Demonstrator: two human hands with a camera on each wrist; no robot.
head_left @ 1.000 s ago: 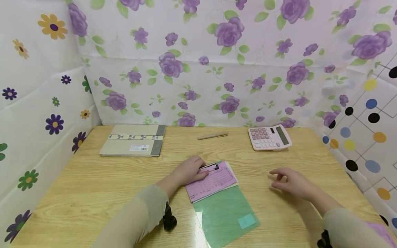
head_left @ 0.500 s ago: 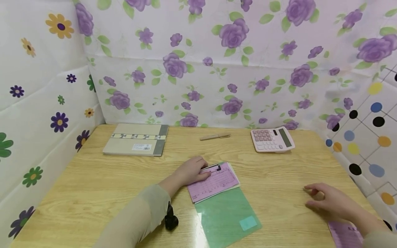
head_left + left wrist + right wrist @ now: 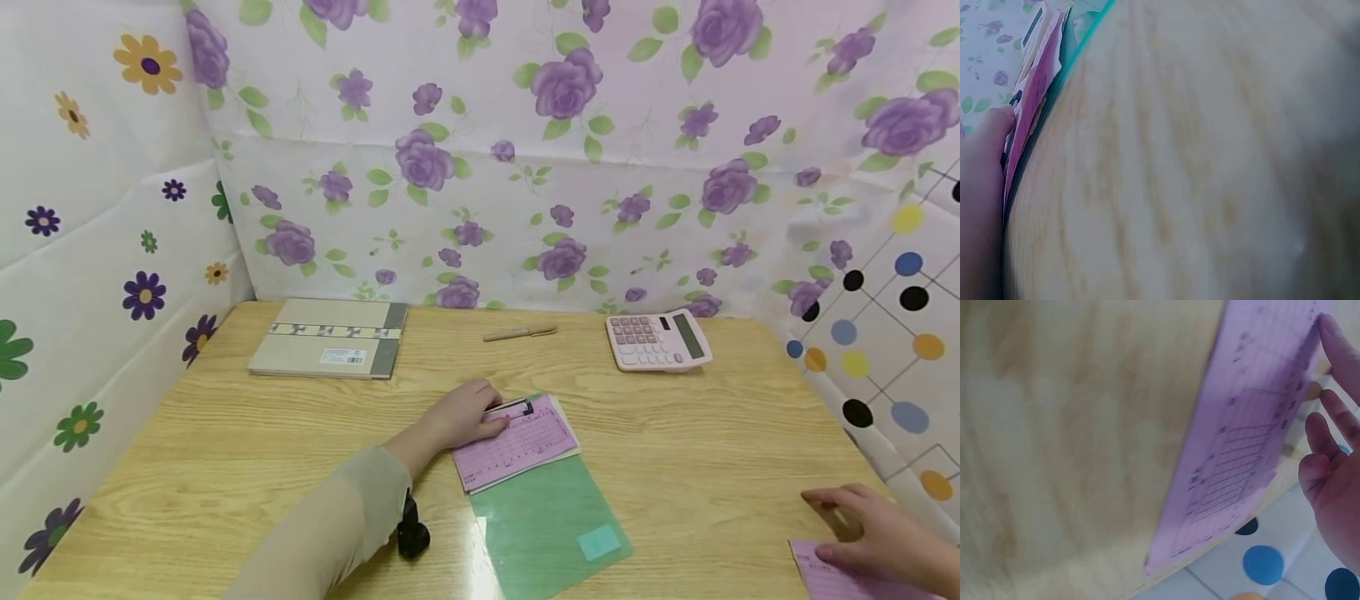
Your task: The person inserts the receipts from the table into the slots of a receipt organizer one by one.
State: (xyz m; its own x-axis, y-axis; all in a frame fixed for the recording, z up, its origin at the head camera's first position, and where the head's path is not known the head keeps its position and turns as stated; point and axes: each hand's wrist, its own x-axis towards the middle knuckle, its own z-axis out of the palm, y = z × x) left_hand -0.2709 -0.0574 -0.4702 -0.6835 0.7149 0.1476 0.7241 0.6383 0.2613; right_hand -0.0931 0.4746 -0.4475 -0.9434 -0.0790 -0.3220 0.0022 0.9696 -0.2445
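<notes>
A green translucent clipboard lies in the middle of the table, its clip at the far end. Under the clip sits a pink printed form over paler sheets. My left hand grips the clip end, thumb across the form's top edge; the left wrist view shows the thumb by the pink form. At the lower right, my right hand is over a second pink form, fingers apart and thumb at its surface. In the right wrist view, one fingertip meets the edge of that pink form.
At the back left lies a beige notebook with a grey spine. A beige pen is at the back middle, and a pink calculator at the back right. Patterned cloth walls stand around the wooden table.
My right hand has moved right and nearer the body, from the bare tabletop to the second pink form. The left hand has stayed at the clip.
</notes>
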